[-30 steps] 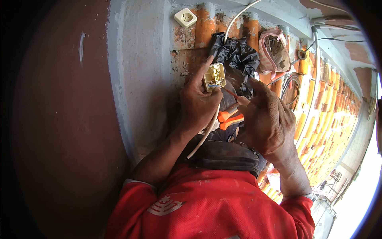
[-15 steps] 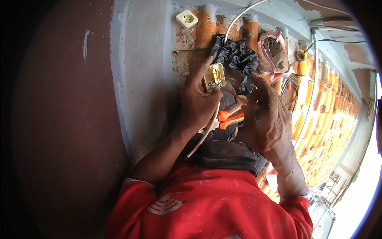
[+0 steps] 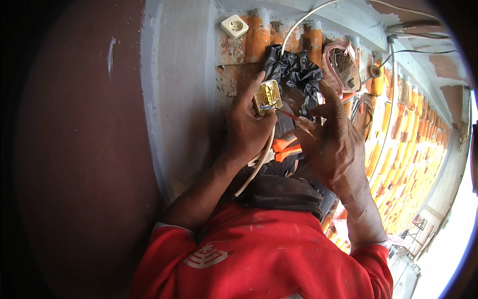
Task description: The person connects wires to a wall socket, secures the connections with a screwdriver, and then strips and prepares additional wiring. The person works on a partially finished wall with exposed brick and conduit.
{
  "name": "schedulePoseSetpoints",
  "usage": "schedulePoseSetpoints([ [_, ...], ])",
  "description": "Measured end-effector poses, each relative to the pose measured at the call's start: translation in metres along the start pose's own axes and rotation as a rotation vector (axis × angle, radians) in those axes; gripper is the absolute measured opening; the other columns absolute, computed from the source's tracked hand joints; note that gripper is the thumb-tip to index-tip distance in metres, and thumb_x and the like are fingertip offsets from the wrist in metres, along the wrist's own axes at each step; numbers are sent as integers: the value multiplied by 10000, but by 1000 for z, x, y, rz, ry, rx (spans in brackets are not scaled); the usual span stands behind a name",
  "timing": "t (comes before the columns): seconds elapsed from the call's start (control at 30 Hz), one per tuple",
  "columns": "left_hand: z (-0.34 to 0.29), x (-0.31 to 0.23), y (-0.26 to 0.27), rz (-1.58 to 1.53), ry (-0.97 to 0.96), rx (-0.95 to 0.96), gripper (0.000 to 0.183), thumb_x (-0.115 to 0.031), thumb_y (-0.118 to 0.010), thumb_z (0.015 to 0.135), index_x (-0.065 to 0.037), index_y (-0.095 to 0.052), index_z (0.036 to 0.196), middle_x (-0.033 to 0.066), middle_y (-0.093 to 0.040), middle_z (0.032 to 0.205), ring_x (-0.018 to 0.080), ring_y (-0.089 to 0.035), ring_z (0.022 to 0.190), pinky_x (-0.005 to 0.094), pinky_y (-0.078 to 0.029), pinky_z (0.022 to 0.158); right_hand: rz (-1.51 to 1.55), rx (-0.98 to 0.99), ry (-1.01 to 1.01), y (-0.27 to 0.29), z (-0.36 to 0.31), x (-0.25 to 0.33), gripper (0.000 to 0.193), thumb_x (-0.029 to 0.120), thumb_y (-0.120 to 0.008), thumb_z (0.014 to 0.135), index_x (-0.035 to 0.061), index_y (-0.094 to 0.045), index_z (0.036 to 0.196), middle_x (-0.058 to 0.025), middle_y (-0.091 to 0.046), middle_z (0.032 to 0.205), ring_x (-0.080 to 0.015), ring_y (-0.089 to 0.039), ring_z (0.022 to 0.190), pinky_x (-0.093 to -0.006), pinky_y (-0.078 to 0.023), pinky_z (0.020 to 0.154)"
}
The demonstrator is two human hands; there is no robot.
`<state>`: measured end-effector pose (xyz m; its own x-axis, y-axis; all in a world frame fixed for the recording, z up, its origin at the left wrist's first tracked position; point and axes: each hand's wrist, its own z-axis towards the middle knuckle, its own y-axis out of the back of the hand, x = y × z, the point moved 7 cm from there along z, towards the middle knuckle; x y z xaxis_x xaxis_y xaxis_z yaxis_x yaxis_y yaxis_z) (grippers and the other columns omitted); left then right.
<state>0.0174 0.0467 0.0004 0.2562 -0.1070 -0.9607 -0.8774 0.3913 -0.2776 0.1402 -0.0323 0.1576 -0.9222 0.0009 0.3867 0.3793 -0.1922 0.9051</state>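
My left hand point(image 3: 246, 122) is closed around a small cream electrical socket base point(image 3: 269, 93), its inside with brass-coloured metal parts facing up. A white cable point(image 3: 259, 168) runs from its lower edge toward my waist, and a bit of blue wire shows inside. In my right hand point(image 3: 336, 139) is a thin screwdriver point(image 3: 290, 115) with a reddish shaft, its tip at the lower right corner of the base. The forefinger is raised off the tool; the thumb side grips the handle. Orange-handled pliers point(image 3: 288, 152) lie between my hands.
A white socket cover point(image 3: 234, 26) rests on the clay tiles point(image 3: 258, 37) at the far side. Beyond my hands are a crumpled black plastic bag point(image 3: 295, 71), a pink-edged zip pouch point(image 3: 343, 70) and a roll of tape point(image 3: 375, 71). A brown wall point(image 3: 89, 149) stands left.
My right hand has turned slightly and its forefinger has lifted away from the screwdriver handle. The socket base in my left hand has hardly moved.
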Motion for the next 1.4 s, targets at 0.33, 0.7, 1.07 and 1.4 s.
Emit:
schedulePoseSetpoints([
  [0.33,-2,-4,1,-37,31,39,779,170,-615,1009,40,-322,1719,160,-656,1422,165,-680,1231,310,-573,1063,54,6,-40,-3,0,-7,726,73,-830,949,11,-482,1584,-163,-732,1012,-326,-769,840,-436,-617,753],
  [0.7,-2,-6,9,36,70,133,762,190,-560,1007,-13,-372,1717,147,-648,1444,144,-676,1237,310,-562,1025,96,-55,-32,2,-3,-6,449,58,-801,977,5,-647,1396,-161,-741,990,-316,-762,823,-438,-606,738],
  [1.07,-2,-6,7,-8,75,117,760,192,-530,1009,-15,-364,1721,155,-645,1441,146,-676,1234,311,-564,1028,153,-57,-12,-1,-8,-2,355,27,-793,969,16,-684,1307,-138,-730,964,-300,-748,803,-430,-591,725],
  [1.4,-3,-5,6,29,88,130,787,166,-519,1034,-27,-285,1761,161,-664,1464,156,-665,1291,304,-540,1087,-20,35,316,3,1,11,446,-29,-834,871,16,-709,1297,-112,-776,1031,-278,-725,856,-390,-585,731],
])
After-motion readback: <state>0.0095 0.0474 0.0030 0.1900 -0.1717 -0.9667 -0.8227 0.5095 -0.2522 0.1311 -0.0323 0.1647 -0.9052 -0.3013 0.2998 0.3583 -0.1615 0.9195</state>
